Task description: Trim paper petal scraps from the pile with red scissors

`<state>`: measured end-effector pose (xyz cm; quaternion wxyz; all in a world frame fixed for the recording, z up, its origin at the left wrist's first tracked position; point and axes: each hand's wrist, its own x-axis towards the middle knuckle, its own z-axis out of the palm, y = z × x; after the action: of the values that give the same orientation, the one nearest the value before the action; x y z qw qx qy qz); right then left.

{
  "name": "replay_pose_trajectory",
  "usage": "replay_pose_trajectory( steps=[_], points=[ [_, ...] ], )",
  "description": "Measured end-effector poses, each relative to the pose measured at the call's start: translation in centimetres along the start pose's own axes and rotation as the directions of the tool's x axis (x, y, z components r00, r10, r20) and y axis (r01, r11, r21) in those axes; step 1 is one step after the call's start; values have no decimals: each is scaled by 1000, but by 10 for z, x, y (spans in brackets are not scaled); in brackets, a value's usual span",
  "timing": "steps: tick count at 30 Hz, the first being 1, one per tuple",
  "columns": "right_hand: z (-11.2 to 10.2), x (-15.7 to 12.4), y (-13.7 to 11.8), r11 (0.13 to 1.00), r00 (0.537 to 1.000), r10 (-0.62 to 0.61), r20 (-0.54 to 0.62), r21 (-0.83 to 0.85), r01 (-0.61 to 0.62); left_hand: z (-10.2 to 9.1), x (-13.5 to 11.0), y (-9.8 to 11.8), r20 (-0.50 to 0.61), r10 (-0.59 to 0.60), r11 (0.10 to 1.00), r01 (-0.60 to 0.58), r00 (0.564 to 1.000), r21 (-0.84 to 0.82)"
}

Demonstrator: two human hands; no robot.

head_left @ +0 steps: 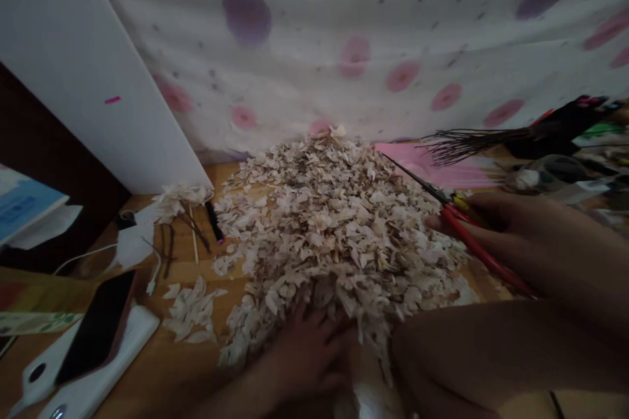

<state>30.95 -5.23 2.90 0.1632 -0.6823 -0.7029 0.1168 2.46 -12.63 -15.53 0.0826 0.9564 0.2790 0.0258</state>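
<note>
A big heap of dry, pale, papery flakes (339, 222), like thin petals or peelings, covers the middle of the wooden table. My left hand (304, 350) reaches into the near edge of the heap, blurred, its fingers spread among the flakes and the tips partly hidden. At the heap's right side, my right hand (521, 236) is closed round scissors (466, 236) with red and yellow handles. Their dark, narrow blades look closed and point up and left over the flakes.
A phone (98, 327) rests on a white device (122, 353) at left, near a smaller flake pile (194, 314) and a black pen (213, 221). Dark wire stems (457, 144) and a pink sheet (442, 167) lie back right. A flowered curtain (304, 91) hangs behind. A bare knee (442, 347) juts in front.
</note>
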Motion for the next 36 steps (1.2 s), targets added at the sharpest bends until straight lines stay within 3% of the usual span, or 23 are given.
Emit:
replay_pose_trajectory(
  steps=[3, 5, 8, 9, 10, 12, 14, 16, 18, 22, 27, 32, 34, 36],
  points=[
    [-4, 4, -8, 997, 991, 67, 114, -38, -63, -35, 21, -25, -101, -102, 992, 109, 990, 63],
    [-6, 6, -11, 996, 989, 87, 123, -42, -82, -63, 29, -38, -178, -190, 974, 208, 966, 94],
    [-6, 7, -8, 994, 986, 103, 129, -37, -99, -88, 29, -36, -384, -203, 966, 249, 901, 73],
    [-5, 7, -6, 994, 985, 109, 134, -31, -105, -85, 26, -28, -401, -189, 973, 227, 896, 48],
    [-5, 7, -5, 993, 984, 115, 138, -25, -112, -77, 22, -16, -363, -127, 990, 141, 923, 11],
    [-4, 8, -3, 992, 982, 128, 137, -16, -127, -47, 13, 10, -265, -51, 995, 27, 963, -93],
    [-4, 10, -4, 989, 979, 146, 142, -16, -145, -11, 4, 32, -260, 99, 989, -123, 961, -79],
    [-4, 11, -6, 987, 974, 159, 162, -13, -159, 14, -2, 43, -318, 78, 991, -107, 945, -77],
    [-4, 12, -8, 985, 970, 169, 174, -12, -170, 23, -5, 43, -337, 91, 984, -136, 937, -111],
    [-1, 13, -6, 989, 972, 150, 182, -7, -151, 14, -5, 22, -301, 151, 962, -210, 942, -177],
    [2, 14, -3, 988, 977, 156, 145, -5, -157, -6, 4, -6, -346, 94, 994, -104, 934, -12],
    [-5, 15, -10, 972, 957, 236, 168, -30, -234, -38, 6, -20, -553, -36, 996, -15, 833, -86],
    [-7, 15, -12, 966, 949, 258, 180, -31, -257, -49, -2, -26, -573, -181, 981, 108, 799, -158],
    [-9, 15, -13, 966, 950, 259, 174, -37, -256, -55, -12, -33, -586, -397, 918, 312, 706, -246]
  ],
)
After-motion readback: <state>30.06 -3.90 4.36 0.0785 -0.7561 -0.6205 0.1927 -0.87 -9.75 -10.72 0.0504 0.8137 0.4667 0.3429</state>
